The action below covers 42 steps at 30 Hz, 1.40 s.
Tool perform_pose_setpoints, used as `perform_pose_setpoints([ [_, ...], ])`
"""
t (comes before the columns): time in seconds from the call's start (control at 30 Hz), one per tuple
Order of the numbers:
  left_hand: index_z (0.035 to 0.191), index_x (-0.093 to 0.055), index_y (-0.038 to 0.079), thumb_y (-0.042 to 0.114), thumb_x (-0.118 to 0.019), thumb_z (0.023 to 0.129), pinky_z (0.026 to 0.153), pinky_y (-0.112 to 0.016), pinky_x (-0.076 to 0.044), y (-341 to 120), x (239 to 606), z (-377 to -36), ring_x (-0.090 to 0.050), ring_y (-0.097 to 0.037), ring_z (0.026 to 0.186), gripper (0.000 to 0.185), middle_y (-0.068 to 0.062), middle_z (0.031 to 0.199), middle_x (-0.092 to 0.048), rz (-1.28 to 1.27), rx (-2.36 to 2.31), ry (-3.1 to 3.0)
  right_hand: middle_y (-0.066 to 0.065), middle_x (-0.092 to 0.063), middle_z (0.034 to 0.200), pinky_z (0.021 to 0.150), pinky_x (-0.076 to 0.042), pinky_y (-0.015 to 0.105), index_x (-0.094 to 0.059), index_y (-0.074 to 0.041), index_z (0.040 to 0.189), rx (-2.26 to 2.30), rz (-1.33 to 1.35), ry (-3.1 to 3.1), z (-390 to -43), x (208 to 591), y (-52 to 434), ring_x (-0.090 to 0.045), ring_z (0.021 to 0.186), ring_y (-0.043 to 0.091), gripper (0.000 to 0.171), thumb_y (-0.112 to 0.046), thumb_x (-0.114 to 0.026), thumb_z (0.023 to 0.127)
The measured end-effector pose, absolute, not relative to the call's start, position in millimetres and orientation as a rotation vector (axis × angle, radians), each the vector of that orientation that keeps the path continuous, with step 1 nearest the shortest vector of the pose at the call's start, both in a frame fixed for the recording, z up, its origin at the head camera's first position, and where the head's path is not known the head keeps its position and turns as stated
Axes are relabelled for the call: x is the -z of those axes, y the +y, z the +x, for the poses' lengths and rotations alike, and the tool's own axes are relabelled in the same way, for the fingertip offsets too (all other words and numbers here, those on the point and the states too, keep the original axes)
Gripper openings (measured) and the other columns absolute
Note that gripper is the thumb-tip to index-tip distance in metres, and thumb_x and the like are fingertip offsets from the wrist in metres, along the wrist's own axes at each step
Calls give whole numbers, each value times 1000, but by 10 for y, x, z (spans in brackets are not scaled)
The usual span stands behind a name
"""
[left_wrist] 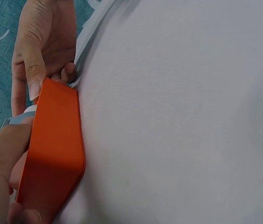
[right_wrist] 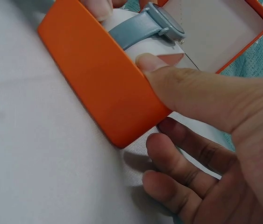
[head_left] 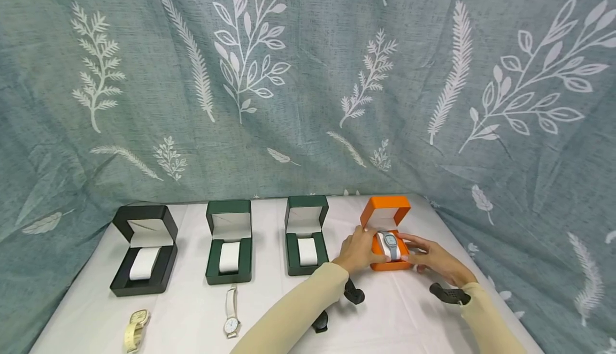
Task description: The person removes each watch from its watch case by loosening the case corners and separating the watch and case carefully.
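Observation:
An open orange box [head_left: 390,207] stands at the right end of a row on the white table [head_left: 192,311]. Inside, a grey-blue watch [head_left: 392,244] is wrapped round a white cushion [right_wrist: 122,16]. My left hand [head_left: 370,247] grips the box's left side, its thumb [left_wrist: 3,154] lying over the top by the watch. On the opposite side my right hand [head_left: 409,255] holds the box [right_wrist: 98,79]: the thumb [right_wrist: 152,63] presses on the cushion at the rim, and the curled fingers [right_wrist: 168,154] lie against the box's outer wall.
To the left stand three more open boxes, each with a bare white cushion: black [head_left: 144,252], green [head_left: 229,244], green [head_left: 305,239]. A cream watch [head_left: 135,328] and a white-strapped watch [head_left: 232,311] lie in front. A dark object [head_left: 320,322] shows under my left forearm. Leaf-print cloth surrounds the table.

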<state>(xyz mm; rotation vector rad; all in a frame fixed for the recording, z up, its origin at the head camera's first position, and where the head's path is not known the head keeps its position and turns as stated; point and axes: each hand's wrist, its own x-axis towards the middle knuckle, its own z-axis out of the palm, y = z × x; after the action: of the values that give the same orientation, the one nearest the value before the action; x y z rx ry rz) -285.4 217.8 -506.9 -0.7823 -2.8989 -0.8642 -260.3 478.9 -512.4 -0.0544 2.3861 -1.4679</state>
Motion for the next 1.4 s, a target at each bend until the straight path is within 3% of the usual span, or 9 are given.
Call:
perform_pose_setpoints([
  [0.3, 126, -71, 16, 62, -80, 81, 74, -30, -52, 2237, 5022, -2875, -59, -16, 83, 65, -3, 111, -60, -816, 649, -2951, 26, -35, 159, 70, -53, 35, -40, -22, 160, 1493, -50, 2381, -2598, 5142, 4797, -58, 91, 26, 75, -27, -77, 95],
  [0.47, 121, -72, 17, 65, -80, 79, 77, -31, -53, 2263, 4973, -2873, -61, -15, 87, 65, -1, 109, -61, -815, 555, -2997, 26, -35, 159, 70, -52, 35, -38, -21, 161, 1497, -55, 2367, -2595, 5149, 4802, -58, 92, 28, 76, -26, -77, 95],
  [0.7, 101, -74, 16, 62, -84, 77, 71, -29, -50, 2269, 4933, -2898, -55, -11, 83, 53, 2, 97, -59, -819, 595, -3006, 28, -33, 159, 69, -52, 36, -38, -19, 161, 1494, -54, 2377, -2585, 5105, 4783, -57, 89, 27, 75, -25, -76, 96],
  [0.87, 107, -74, 15, 59, -86, 77, 70, -30, -51, 2279, 4938, -2919, -56, -12, 86, 55, 1, 99, -60, -803, 660, -3011, 29, -32, 159, 70, -52, 36, -38, -19, 161, 1479, -63, 2391, -2588, 5099, 4808, -58, 89, 26, 75, -26, -75, 96],
  [1.03, 124, -71, 13, 60, -85, 78, 80, -30, -53, 2289, 4921, -2904, -59, -14, 94, 67, -3, 112, -60, -787, 694, -3033, 26, -33, 160, 71, -52, 35, -38, -19, 161, 1468, -55, 2394, -2587, 5104, 4817, -58, 93, 27, 76, -26, -75, 96],
  [1.4, 114, -74, 10, 53, -88, 78, 77, -28, -53, 2339, 4979, -2917, -61, -15, 84, 58, -3, 122, -55, -784, 717, -2981, 27, -32, 160, 71, -51, 36, -39, -20, 161, 1497, -44, 2375, -2567, 5101, 4782, -57, 92, 27, 76, -26, -76, 95],
])
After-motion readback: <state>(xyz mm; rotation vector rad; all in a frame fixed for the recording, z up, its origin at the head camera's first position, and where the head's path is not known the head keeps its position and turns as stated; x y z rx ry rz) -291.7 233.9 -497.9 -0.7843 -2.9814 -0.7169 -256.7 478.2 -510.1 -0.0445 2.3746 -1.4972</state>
